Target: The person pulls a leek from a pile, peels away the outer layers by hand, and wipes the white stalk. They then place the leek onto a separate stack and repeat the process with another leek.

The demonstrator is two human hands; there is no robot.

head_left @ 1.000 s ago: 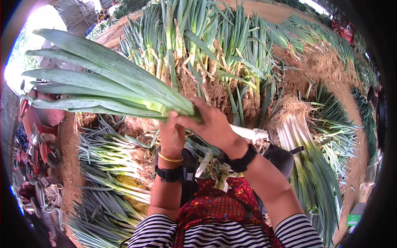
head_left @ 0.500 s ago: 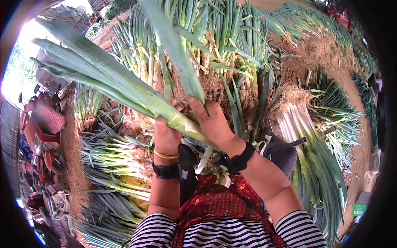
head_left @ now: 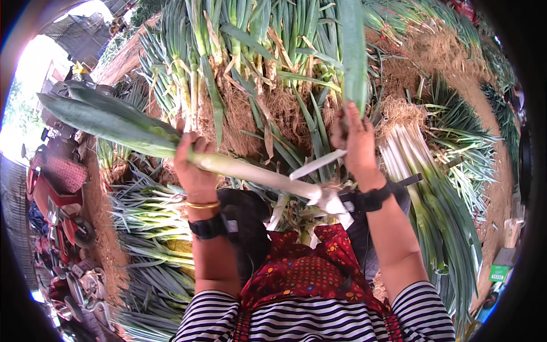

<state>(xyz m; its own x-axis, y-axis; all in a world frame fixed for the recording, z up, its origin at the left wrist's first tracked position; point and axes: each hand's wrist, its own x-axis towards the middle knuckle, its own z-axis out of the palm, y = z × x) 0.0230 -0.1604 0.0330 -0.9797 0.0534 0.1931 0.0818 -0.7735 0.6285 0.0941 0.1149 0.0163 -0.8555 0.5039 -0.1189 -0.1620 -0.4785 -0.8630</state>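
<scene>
My left hand [head_left: 194, 168] is closed around a thick green onion [head_left: 256, 175] at the place where its pale stem turns green. The onion lies slanted across my front, with its leaves toward the far left and its white root end low near my right wrist. My right hand [head_left: 360, 145] is raised and grips a long, flat green leaf [head_left: 354, 57] that points away from me, apart from the onion. A pale strip [head_left: 317, 164] sticks out leftward below that hand; whether it belongs to the leaf, I cannot tell.
Unpeeled onions [head_left: 250, 51] with shaggy roots stand heaped ahead. White-stemmed onions [head_left: 407, 165] lie bundled at my right, more onions [head_left: 148, 222] at my left. Peelings [head_left: 302, 214] lie between my knees. A red scooter [head_left: 57, 188] stands far left, a green box [head_left: 500, 272] far right.
My hands have moved apart. The right hand has drawn the leaf away to the right, and the left has shifted left with the onion, whose white stem now shows.
</scene>
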